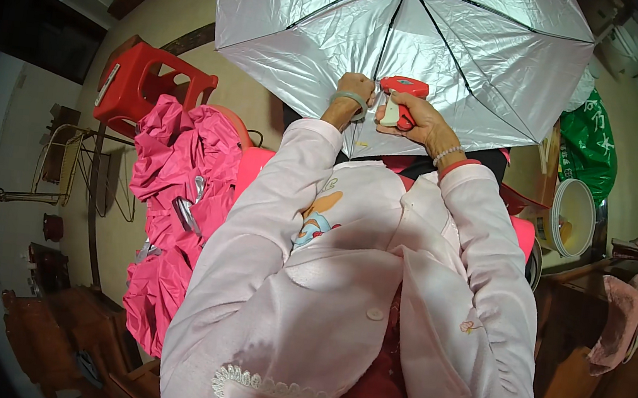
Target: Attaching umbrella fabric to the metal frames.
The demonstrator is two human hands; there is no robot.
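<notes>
An opened umbrella [311,50] with a silver inner side and black ribs spreads in front of me, its near edge close to my lap. My left hand [355,88], below a pale bangle, is closed at the umbrella's near part, pinching fabric beside a rib; its fingertips are partly hidden. In my right hand [420,120] is a red and white hand tool [404,87] with a broad red head and a grip. The fingers wrap round that grip, and the head lies close to my left fingertips, over the silver fabric. I cannot make out the tool's exact kind.
Bright pink fabric [174,176], with several silver-coloured parts showing, is heaped at my left. Beyond it stand a red plastic stool [148,84] and a wire frame [66,165]. To the right are a green plastic bag [589,146], a white bucket [572,218] and wooden furniture [578,327].
</notes>
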